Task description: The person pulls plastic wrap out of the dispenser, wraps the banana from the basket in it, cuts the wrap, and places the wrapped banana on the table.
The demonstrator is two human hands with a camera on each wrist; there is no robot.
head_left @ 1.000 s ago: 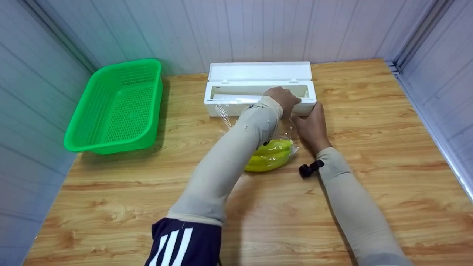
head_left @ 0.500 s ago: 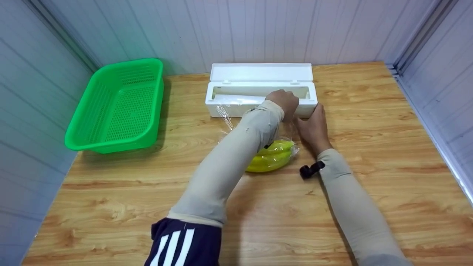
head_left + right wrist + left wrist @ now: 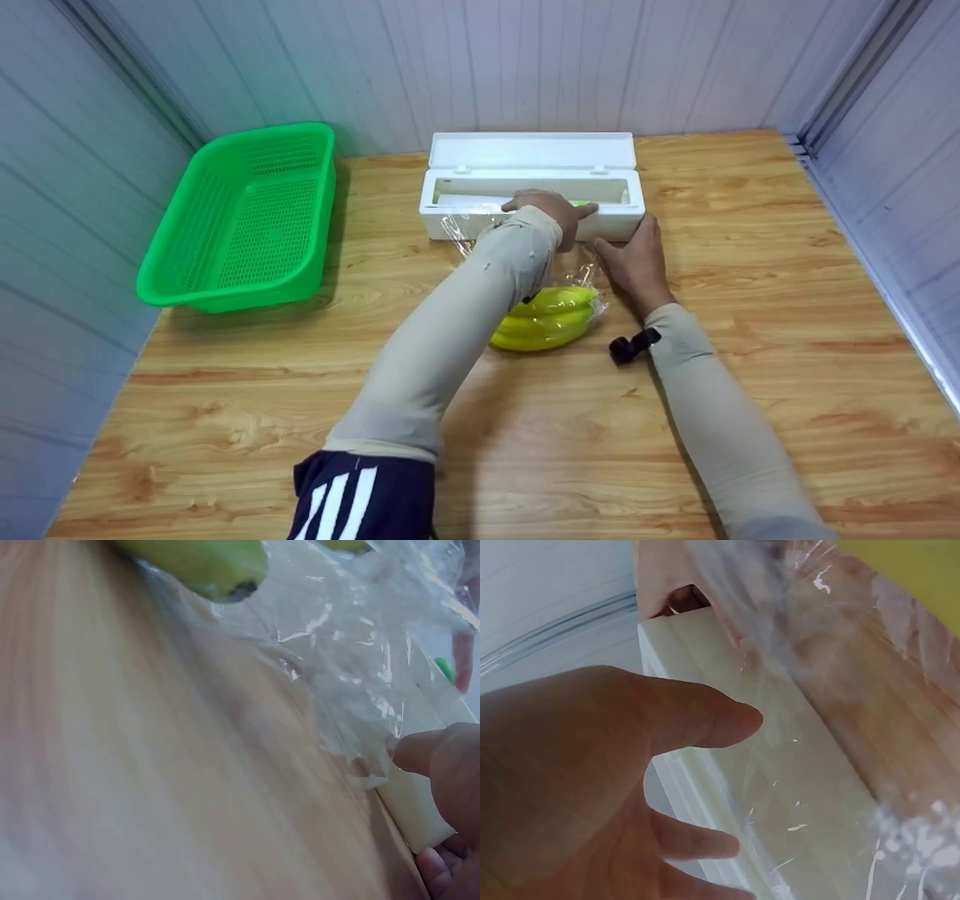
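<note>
A long white plastic wrap box (image 3: 532,185) stands against the back wall with its lid up and a pale roll inside. My left hand (image 3: 547,217) is over its front edge; in the left wrist view the thumb (image 3: 712,716) and fingers are extended, with nothing pinched. Just right of that hand, a small green piece (image 3: 581,202) shows on the box's edge. My right hand (image 3: 637,259) grips the box's right end, thumb in front. Clear film (image 3: 360,667) stretches from the box to yellow bananas (image 3: 547,319), partly wrapped and partly hidden by my left arm.
A green plastic basket (image 3: 322,217) stands at the left of the wooden table (image 3: 600,450). Panel walls (image 3: 525,67) close off the back and both sides. A black wrist camera (image 3: 634,346) sticks out from the right wrist.
My left hand has slid a little left along the box's front edge and its fingers have spread, uncovering the green piece. The right hand stays on the box's end.
</note>
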